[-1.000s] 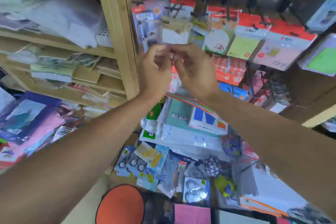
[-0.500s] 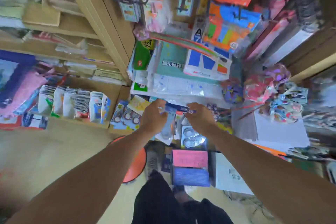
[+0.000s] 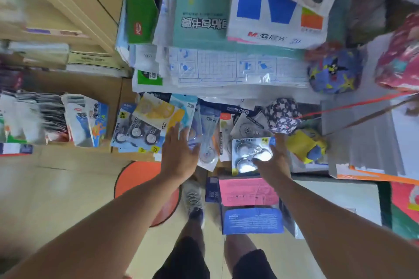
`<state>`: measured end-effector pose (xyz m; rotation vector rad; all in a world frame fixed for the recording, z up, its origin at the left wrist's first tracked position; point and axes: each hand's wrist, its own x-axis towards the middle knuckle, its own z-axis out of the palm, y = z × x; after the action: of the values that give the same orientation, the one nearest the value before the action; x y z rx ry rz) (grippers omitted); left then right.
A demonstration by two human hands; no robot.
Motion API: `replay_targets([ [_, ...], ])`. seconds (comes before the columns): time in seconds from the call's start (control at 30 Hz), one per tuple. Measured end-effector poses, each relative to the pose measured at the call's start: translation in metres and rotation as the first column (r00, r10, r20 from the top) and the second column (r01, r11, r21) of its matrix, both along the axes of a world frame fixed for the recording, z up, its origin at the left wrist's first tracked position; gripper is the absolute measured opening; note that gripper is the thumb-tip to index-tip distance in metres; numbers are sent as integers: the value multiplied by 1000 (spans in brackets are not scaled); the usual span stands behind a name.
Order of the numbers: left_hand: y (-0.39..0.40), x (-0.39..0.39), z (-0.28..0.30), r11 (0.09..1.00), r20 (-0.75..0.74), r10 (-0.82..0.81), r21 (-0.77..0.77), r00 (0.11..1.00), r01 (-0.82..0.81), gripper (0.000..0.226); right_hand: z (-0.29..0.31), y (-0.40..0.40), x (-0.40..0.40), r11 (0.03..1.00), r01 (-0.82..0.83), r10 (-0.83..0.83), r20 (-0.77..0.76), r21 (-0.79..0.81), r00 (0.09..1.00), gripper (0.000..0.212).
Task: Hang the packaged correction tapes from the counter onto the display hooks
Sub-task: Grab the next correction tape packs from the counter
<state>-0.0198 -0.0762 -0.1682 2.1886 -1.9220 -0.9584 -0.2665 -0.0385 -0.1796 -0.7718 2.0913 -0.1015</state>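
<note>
1. I see both of my hands down at the near edge of the counter [image 3: 145, 156], well apart from each other, over the spread of packaged correction tapes [image 3: 205, 140].
2. My left hand [image 3: 179, 154] lies flat with the fingers straight and slightly spread, resting on the light blue packs marked 30m; it grips nothing.
3. My right hand [image 3: 273, 161] is at the silver value pack [image 3: 249, 154], thumb on its face and fingers along its right side; I cannot tell for sure whether it has a firm pinch on it.
4. That silver pack sits at the counter's near edge and overhangs it a little, above a pink box [image 3: 247, 191] and a blue box [image 3: 251, 221] on the floor side.
5. Toward the counter's left end lies a blue three-roll pack [image 3: 136, 131], with a yellow pack [image 3: 156, 110] overlapping its far side.
6. At the counter's far edge a stack of clear plastic book covers [image 3: 217, 68] overlaps the tapes.
7. A patterned pouch [image 3: 281, 115] lies just beyond my right hand, with a yellow toy [image 3: 305, 145] to its right.
8. An orange stool [image 3: 138, 179] stands on the floor under my left forearm.
</note>
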Motion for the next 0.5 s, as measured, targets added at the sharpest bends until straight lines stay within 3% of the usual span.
replay_targets([
  [0.1, -22, 26, -21, 964, 80, 153, -233, 985, -131, 54, -17, -16, 45, 990, 18, -5, 89, -141, 996, 63],
  [0.13, -31, 35, -25, 952, 76, 235, -221, 969, -213, 57, -20, -23, 66, 984, 38, -7, 175, -172, 985, 62],
  [0.2, -46, 56, -36, 934, 113, 357, -41, 927, -355, 66, -24, -40, 106, 980, 57, 6, 312, -193, 950, 66],
  [0.3, -59, 90, -56, 924, 199, 292, 192, 935, -329, 76, -34, -68, 156, 975, 119, -41, 378, -187, 925, 86],
  [0.5, -56, 116, -95, 963, 19, 260, 62, 965, -261, 90, -59, -104, 205, 992, 82, -47, 308, -101, 950, 125],
])
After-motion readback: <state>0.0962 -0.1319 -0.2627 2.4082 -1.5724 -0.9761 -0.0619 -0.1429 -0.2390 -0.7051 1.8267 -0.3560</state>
